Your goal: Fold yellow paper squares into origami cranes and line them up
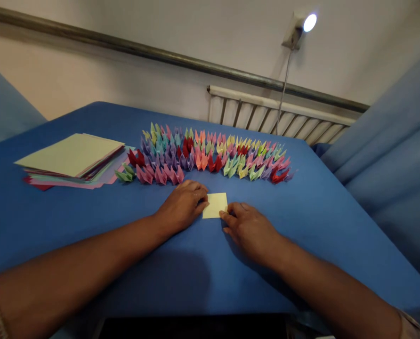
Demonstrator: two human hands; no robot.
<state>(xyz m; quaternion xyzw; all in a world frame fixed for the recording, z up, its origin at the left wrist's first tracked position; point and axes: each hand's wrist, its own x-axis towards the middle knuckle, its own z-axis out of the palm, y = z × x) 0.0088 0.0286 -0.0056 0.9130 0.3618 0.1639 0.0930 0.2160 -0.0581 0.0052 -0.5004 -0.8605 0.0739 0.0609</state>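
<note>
Pale-yellow paper square (215,205) lying on a blue table (284,202), left hand (183,205) touching the square's left edge, right hand (250,230) touching its near right corner, fingers bending, can't tell if pinching, colourful pointy folded-paper shapes (202,161) standing behind it, colourful paper pile (72,157) lying left of it

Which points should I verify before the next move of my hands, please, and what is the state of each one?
1. Left hand at the left edge of the small yellow paper: ok.
2. Right hand at the lower right corner of that paper: ok.
3. Folded paper figures apart from the yellow paper: ok, they stand beyond it with blue surface between.
4. Left hand free of the nearest pink figure: cannot tell, they look very close.
5. Stack of larger sheets evenly aligned: not ok, edges stick out.
6. Number of layers in the yellow paper: cannot tell.
</note>
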